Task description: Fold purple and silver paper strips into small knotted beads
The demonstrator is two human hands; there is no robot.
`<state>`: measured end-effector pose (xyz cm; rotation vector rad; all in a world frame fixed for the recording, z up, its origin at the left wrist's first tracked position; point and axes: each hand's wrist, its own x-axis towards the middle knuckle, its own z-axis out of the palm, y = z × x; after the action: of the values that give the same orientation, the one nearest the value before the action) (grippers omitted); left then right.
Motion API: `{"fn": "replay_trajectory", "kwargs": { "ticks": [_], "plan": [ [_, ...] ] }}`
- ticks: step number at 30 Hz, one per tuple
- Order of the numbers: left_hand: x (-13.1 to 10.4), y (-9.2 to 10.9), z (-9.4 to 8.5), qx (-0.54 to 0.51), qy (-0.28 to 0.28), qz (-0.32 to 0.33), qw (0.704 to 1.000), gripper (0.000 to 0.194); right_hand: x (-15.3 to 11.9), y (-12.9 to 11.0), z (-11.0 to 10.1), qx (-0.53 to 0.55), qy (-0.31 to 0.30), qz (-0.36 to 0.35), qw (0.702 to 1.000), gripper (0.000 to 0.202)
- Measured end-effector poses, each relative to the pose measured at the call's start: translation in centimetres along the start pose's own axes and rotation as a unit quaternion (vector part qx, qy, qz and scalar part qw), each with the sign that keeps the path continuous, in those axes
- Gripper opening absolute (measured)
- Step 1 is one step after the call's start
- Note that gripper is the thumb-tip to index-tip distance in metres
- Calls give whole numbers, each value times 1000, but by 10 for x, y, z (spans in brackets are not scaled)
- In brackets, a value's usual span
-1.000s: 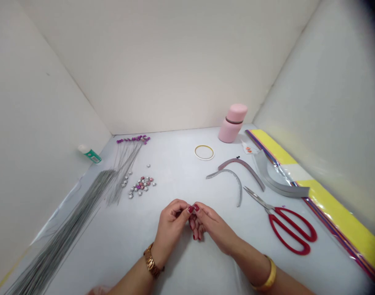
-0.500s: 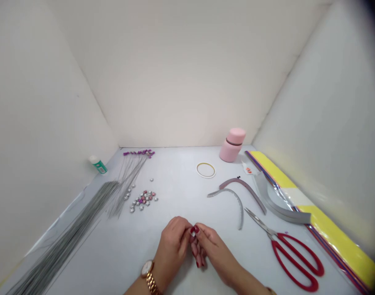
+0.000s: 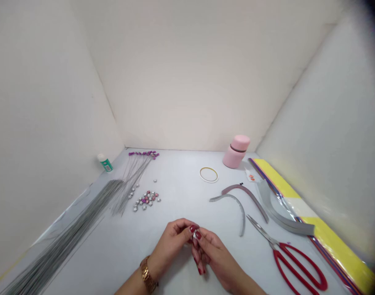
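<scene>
Both hands meet low in the middle of the head view, thumbs up. Between their fingertips is a small silver paper star (image 3: 194, 234), mostly covered by the fingers. My left hand (image 3: 175, 239), a gold watch band on its wrist, pinches it from the left. My right hand (image 3: 214, 249) pinches it from the right, its other fingers curled below. Beyond them to the left lies a loose pile of silver, pink and purple paper stars (image 3: 148, 198). Grey paper strips (image 3: 242, 211) and a mauve paper strip (image 3: 251, 196) curve on the table to the right.
Red-handled scissors (image 3: 275, 243) lie at right, beside a wide grey strip bundle (image 3: 288, 223) and packaged coloured sheets (image 3: 328, 229). Behind are a pink flask (image 3: 236, 151) and a tape ring (image 3: 200, 175). Grey wires (image 3: 67, 233), purple-topped stems (image 3: 141, 166) and a glue stick (image 3: 105, 163) occupy the left.
My left thumb has shifted over the top of the star, and the fingers have turned slightly around it. The whole view has tilted a little; the table items lie as before.
</scene>
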<state>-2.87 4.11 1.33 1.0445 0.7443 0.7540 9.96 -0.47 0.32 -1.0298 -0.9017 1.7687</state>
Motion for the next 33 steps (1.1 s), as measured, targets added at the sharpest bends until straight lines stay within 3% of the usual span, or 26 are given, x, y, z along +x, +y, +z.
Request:
{"fn": "replay_trajectory", "kwargs": {
  "ticks": [5,12,14,18,23,28,33],
  "plan": [
    [0,-2,2,59,11,24,998,39,-1,-2,1,58,-34,27,997,34],
    [-2,-1,-1,192,55,97,975,28,-2,5,-3,-168,60,-83,981,32],
    [-5,1,-2,237,69,127,961,26,-2,5,-2,-140,59,-61,986,34],
    [-8,1,-1,313,62,184,930,22,-2,3,5,34,25,28,999,40],
    [-9,-6,-3,355,21,227,907,19,-3,4,8,98,38,30,994,33],
    [-10,-7,-2,338,33,203,918,21,-3,7,4,-26,75,-6,997,36],
    [-9,-11,9,230,32,118,966,24,-2,8,5,-123,107,-35,986,38]
  ]
}}
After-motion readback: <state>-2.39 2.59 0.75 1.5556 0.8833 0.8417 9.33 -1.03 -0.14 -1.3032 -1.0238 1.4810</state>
